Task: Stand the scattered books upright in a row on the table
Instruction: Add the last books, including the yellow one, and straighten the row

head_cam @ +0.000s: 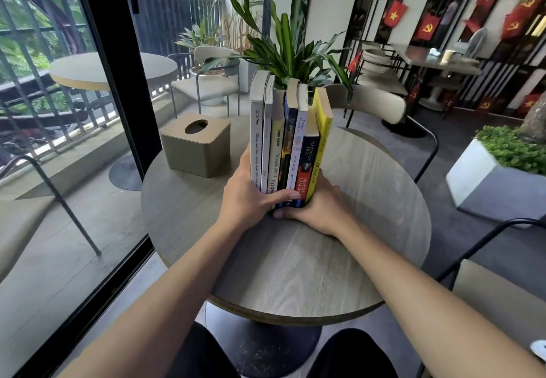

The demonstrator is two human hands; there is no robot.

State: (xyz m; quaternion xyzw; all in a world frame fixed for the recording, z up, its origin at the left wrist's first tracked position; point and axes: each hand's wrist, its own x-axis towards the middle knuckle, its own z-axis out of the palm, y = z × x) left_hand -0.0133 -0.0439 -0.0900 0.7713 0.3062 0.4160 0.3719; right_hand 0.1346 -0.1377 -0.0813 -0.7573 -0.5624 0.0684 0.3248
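Several books (pixel 288 138) stand upright in a tight row, spines toward me, on the round wooden table (pixel 295 259). The leftmost book has a white spine (pixel 256 138) and the rightmost a yellow one (pixel 322 141). My left hand (pixel 249 197) presses the left side of the row, with its thumb lying across the bottoms of the spines. My right hand (pixel 319 206) cups the right side at the base, its fingers reaching under the front of the row. Both hands clamp the row between them.
A tan tissue box (pixel 196 144) sits on the table to the left of the books. A leafy plant (pixel 289 49) and a chair (pixel 381 106) stand behind the table. A glass door (pixel 97 82) runs along the left. A white planter (pixel 496 177) is at the right.
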